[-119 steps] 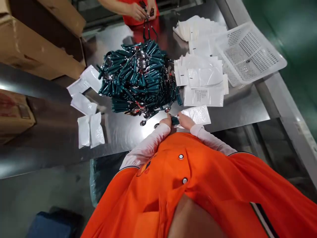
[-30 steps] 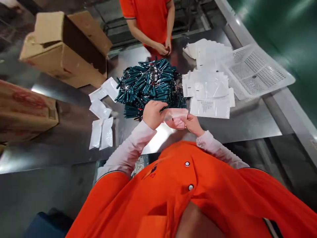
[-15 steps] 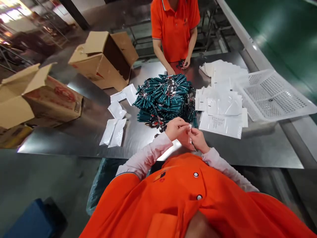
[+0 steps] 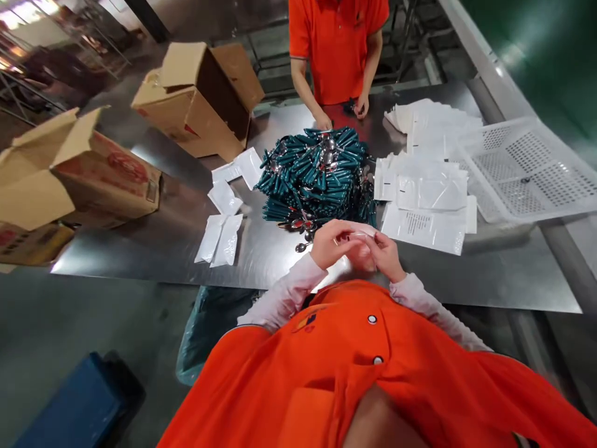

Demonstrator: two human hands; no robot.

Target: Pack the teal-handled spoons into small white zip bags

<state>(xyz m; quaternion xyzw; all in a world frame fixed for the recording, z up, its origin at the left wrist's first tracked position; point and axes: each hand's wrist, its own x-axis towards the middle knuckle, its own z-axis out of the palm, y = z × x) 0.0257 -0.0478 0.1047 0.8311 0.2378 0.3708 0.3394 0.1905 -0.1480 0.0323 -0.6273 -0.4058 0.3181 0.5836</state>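
Observation:
My left hand [image 4: 328, 244] and my right hand [image 4: 387, 256] pinch a clear plastic bag [image 4: 361, 254] between them, close to my chest at the table's front edge. Orange from my shirt tints the bag; whether anything lies inside I cannot make out. Just beyond my hands rises a big heap of spoons [image 4: 319, 177] with dark green handles. One loose spoon [image 4: 302, 247] lies by my left wrist. Flat white plastic bags [image 4: 426, 186] are stacked to the right of my right hand. Several white packets [image 4: 219, 239] lie on the left.
A co-worker [image 4: 338, 53] stands across the metal table [image 4: 489, 274], hands behind the heap. Open cardboard boxes [image 4: 107, 177] stand at the left. A white perforated basket [image 4: 527, 177] sits at the right. Below the table edge hangs a green-lined bin [image 4: 200, 336]; a blue box [image 4: 74, 404] is on the floor.
The bag has been turned between my hands, its upper edge now stretched across from one hand to the other. The co-worker's hands have shifted slightly. My view has tilted a little.

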